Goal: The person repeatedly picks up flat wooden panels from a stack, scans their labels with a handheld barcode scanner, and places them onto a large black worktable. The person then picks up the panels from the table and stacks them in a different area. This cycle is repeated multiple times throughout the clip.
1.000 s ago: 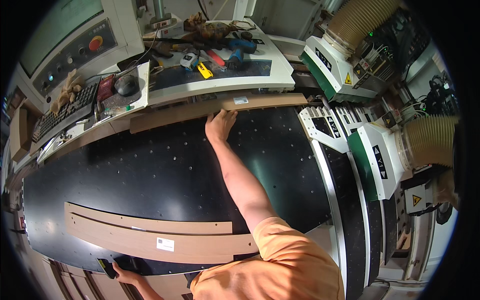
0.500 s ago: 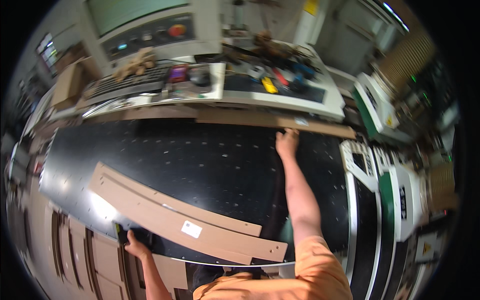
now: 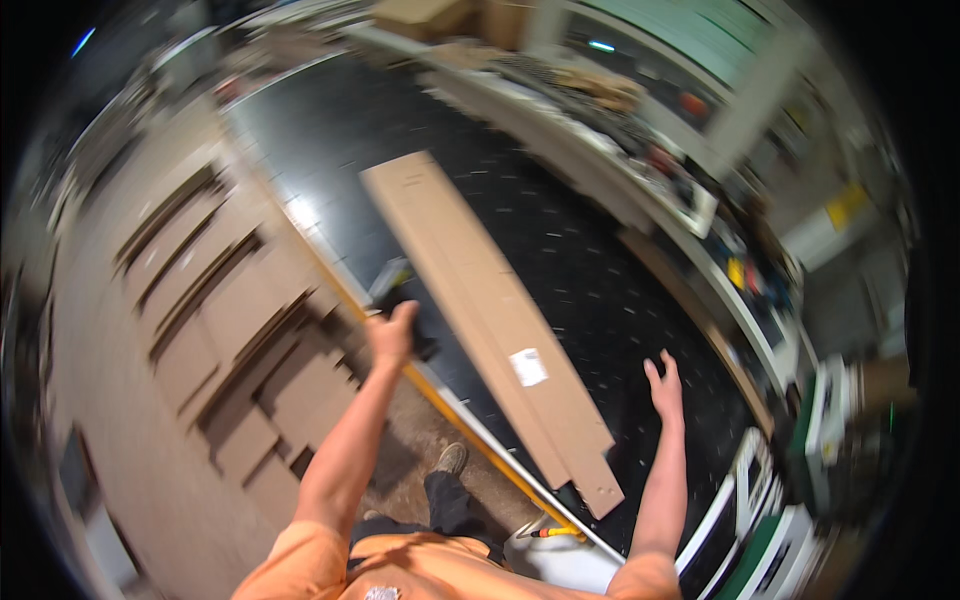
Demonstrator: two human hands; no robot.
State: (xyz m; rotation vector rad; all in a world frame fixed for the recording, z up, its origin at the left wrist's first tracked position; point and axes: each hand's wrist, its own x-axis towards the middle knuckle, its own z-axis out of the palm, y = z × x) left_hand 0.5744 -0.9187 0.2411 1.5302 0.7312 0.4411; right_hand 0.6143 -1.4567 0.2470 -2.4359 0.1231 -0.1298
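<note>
My left hand (image 3: 391, 335) grips a dark device (image 3: 398, 290) at the near edge of the black machine bed (image 3: 590, 270). Just right of it lie long brown boards (image 3: 480, 300) with a white label (image 3: 528, 367), running diagonally across the bed. My right hand (image 3: 664, 385) hovers over the bed with fingers spread and holds nothing. It is to the right of the boards and touches none of them. Another brown strip (image 3: 700, 330) lies along the bed's far edge.
Several cut brown panels (image 3: 230, 330) lie stacked on the floor to the left. A yellow strip (image 3: 470, 430) edges the bed near my foot (image 3: 451, 458). A bench (image 3: 640, 150) with tools and a control panel runs behind the bed. Green and white machine housings (image 3: 800, 480) stand at the right.
The view has swung strongly left. My right hand has left the strip at the bed's far edge and now hovers with spread fingers. My left hand still holds the dark device.
</note>
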